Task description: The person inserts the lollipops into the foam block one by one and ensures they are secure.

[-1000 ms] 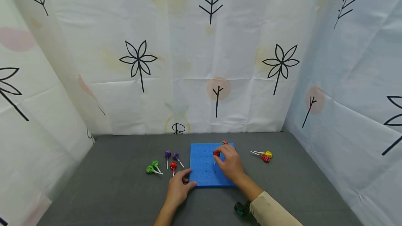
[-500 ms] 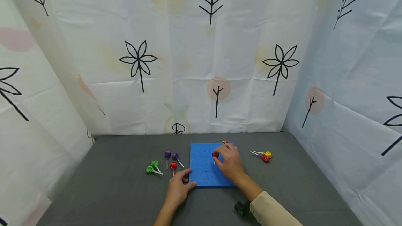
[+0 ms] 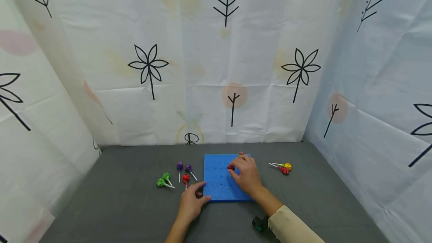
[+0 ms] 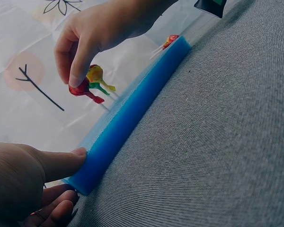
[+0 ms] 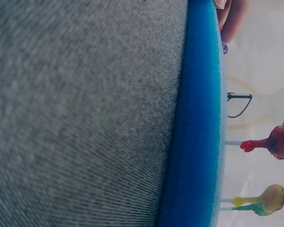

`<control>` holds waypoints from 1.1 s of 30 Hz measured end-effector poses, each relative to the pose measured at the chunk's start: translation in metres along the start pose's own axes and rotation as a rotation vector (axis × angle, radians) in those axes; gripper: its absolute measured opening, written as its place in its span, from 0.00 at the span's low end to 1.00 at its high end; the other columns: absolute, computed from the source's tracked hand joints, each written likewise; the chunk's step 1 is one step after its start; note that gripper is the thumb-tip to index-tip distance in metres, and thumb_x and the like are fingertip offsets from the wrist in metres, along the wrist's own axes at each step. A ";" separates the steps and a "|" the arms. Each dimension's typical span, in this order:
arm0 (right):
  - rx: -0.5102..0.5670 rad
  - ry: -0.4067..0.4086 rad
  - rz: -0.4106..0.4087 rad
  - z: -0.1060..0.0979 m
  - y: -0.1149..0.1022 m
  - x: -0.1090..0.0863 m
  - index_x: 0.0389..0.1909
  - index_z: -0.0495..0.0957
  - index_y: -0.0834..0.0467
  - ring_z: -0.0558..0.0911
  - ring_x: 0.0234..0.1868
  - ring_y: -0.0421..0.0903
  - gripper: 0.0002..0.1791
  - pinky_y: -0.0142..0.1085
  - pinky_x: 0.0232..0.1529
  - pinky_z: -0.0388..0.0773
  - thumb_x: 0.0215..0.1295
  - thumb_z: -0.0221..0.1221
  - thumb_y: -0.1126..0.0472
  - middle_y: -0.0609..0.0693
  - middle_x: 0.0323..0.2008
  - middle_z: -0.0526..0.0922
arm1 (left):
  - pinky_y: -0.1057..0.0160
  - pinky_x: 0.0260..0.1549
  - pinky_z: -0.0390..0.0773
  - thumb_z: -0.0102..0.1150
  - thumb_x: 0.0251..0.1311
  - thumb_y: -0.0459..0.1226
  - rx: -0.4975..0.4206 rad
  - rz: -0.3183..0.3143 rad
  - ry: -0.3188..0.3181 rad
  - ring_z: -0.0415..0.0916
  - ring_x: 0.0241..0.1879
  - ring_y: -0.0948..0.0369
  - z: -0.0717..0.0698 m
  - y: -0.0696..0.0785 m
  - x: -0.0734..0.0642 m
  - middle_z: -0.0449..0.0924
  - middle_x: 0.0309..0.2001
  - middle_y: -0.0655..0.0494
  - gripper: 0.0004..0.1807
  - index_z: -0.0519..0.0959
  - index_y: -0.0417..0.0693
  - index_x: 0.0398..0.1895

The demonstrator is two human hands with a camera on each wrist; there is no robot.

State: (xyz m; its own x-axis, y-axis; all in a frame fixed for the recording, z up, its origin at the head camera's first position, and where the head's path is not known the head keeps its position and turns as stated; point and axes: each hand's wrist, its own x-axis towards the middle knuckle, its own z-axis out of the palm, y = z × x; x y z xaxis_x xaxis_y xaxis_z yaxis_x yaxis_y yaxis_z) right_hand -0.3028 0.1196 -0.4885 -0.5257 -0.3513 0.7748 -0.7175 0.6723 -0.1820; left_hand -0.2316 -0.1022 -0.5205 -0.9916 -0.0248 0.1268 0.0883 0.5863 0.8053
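Note:
My right hand [image 3: 247,173] pinches the wrapped head of a red lollipop [image 4: 84,91] over the blue foam board [image 3: 215,192]. The lollipop's white stick points down and meets the board's top face in the right wrist view; how deep it sits I cannot tell. Close beside it, yellow and green wrapped lollipops [image 5: 270,199] stand on the board. Another red-and-yellow lollipop [image 4: 171,40] shows toward the board's other end. My left hand [image 3: 191,203] holds the board's near left corner, thumb at the front and fingers at the left side.
Left of the board lie two purple lollipops [image 3: 188,168], two green ones [image 3: 161,182] and a red one [image 3: 186,178]. A yellow lollipop [image 3: 288,166] and a red one [image 3: 285,170] lie to the right. A dark device [image 3: 260,224] is by the right sleeve. Patterned cloth surrounds the grey table.
My right hand has shifted very slightly left and lower with the red lollipop. The left hand stays at the board's corner.

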 end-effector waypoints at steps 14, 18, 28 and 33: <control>0.016 -0.019 0.039 -0.002 -0.001 -0.003 0.34 0.84 0.55 0.75 0.42 0.48 0.11 0.46 0.39 0.70 0.49 0.74 0.65 0.44 0.31 0.82 | 0.58 0.32 0.72 0.76 0.46 0.36 0.005 0.033 0.019 0.74 0.35 0.60 0.001 -0.001 -0.001 0.78 0.36 0.55 0.27 0.81 0.42 0.52; 0.019 -0.033 0.052 -0.003 -0.002 -0.003 0.36 0.84 0.56 0.75 0.43 0.48 0.11 0.46 0.40 0.70 0.51 0.73 0.63 0.45 0.33 0.83 | 0.58 0.32 0.72 0.76 0.46 0.36 -0.002 0.034 0.021 0.74 0.35 0.60 0.001 -0.002 -0.001 0.78 0.36 0.54 0.27 0.81 0.43 0.52; 0.061 -0.010 0.089 -0.010 -0.003 -0.005 0.37 0.84 0.55 0.75 0.44 0.49 0.12 0.49 0.45 0.70 0.50 0.73 0.63 0.47 0.37 0.84 | 0.58 0.33 0.72 0.76 0.46 0.36 0.007 0.016 0.013 0.74 0.35 0.60 0.001 -0.001 0.000 0.78 0.37 0.54 0.27 0.81 0.43 0.53; 0.065 0.014 0.075 -0.013 0.000 -0.009 0.37 0.84 0.57 0.76 0.44 0.50 0.13 0.51 0.45 0.70 0.49 0.74 0.64 0.49 0.38 0.84 | 0.57 0.33 0.73 0.76 0.46 0.37 0.011 0.003 0.002 0.74 0.35 0.60 0.001 -0.001 0.000 0.78 0.38 0.54 0.27 0.81 0.43 0.53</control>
State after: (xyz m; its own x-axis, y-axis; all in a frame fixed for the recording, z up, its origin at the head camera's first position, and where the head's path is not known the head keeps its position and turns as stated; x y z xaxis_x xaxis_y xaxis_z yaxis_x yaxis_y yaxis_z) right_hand -0.2920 0.1313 -0.4880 -0.5725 -0.2921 0.7661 -0.7049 0.6525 -0.2780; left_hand -0.2320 -0.1022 -0.5215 -0.9911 -0.0248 0.1307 0.0904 0.5949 0.7987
